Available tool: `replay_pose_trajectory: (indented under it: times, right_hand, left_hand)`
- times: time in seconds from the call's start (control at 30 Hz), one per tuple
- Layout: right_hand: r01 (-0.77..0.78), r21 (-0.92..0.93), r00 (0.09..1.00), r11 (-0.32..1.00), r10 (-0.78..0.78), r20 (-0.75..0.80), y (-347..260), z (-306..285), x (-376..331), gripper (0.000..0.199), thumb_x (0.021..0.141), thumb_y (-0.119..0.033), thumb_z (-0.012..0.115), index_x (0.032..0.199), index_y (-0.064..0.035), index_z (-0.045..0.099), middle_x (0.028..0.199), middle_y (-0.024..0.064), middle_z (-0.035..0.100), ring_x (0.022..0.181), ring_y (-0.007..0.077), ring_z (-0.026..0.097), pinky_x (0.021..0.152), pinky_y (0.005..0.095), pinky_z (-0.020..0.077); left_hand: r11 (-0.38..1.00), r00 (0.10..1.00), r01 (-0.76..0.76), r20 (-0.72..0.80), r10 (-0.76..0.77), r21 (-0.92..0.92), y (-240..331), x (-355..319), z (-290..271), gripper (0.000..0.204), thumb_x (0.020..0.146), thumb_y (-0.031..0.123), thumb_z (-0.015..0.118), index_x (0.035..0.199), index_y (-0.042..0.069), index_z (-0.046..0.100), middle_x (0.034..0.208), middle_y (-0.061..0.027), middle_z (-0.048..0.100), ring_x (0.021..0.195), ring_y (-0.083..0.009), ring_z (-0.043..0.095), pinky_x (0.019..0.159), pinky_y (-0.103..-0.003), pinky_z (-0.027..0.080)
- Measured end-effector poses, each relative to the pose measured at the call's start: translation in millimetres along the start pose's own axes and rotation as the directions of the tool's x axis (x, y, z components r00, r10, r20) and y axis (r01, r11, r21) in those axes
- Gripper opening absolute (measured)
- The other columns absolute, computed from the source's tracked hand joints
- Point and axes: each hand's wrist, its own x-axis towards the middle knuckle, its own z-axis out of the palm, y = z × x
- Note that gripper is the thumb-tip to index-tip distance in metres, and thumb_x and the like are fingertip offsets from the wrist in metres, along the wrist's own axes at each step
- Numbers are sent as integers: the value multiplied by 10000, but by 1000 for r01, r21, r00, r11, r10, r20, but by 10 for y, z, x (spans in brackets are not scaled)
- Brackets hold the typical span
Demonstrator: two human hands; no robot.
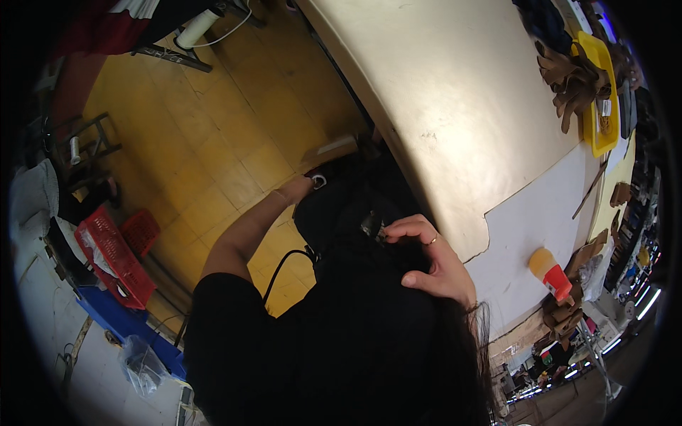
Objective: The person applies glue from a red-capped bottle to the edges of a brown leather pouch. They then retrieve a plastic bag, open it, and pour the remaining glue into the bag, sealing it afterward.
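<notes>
A tiled yellow floor (213, 128) is crossed on the right by a broad worktable (440, 78), its tan cover faintly marked by a scribble that cannot be read. On the left, a red crate (106, 248) is seen, its contents partly hidden. At the table's far right, a yellow tray (595, 53) is partly covered by brown pieces (572, 79). Nearer, an orange-and-red bottle (545, 264) is spotted; its printed patch is too small to be made out.

Now the hands! The right hand (440, 266) is opened wide between thumb and bent fingers, its fingertips brought against a small shiny piece (369, 225) over the dark lap; whether it is pinched cannot be told. The left hand (298, 189) is curled narrow beside a pale ring-shaped piece (319, 182); its fingers are mostly hidden, so its grip cannot be told.
</notes>
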Motion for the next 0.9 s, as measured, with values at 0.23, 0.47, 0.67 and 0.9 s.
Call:
replay_pose_trajectory:
  times: [0.23,0.47,0.67,0.9]
  right_hand:
    - [5,-116,999,993,-9,-38,43,-50,-96,602,731,-268,824,1231,-76,549,1167,93,526,1081,239,538,973,354,432]
    - [22,-173,999,985,-29,-36,81,-75,-137,556,762,-224,814,1221,-61,546,1152,88,533,1050,225,556,952,330,451]
    - [-34,-174,999,984,26,-47,42,-66,-90,473,805,-230,786,1184,-58,561,1112,74,540,983,194,567,895,307,469]
    - [275,-114,923,955,-296,-248,-103,-64,-19,598,789,-318,797,1238,-52,506,1175,68,507,1051,188,514,932,332,442]
  left_hand:
    - [968,987,-101,-100,126,228,209,-337,-313,177,865,134,577,987,52,675,871,-222,658,865,-381,656,785,-465,511]
    - [993,792,-121,-604,90,-12,626,-661,-821,132,932,148,593,995,43,641,982,-168,632,923,-357,614,836,-402,494]
    - [750,788,-186,-552,-272,-635,704,-962,-1618,277,998,225,541,1197,32,534,1158,-65,566,1055,-184,575,943,-308,466]
    - [233,456,-873,-886,83,-428,1723,-1738,-2747,307,1034,215,440,1300,61,447,1254,-101,561,1156,-215,562,985,-382,471]
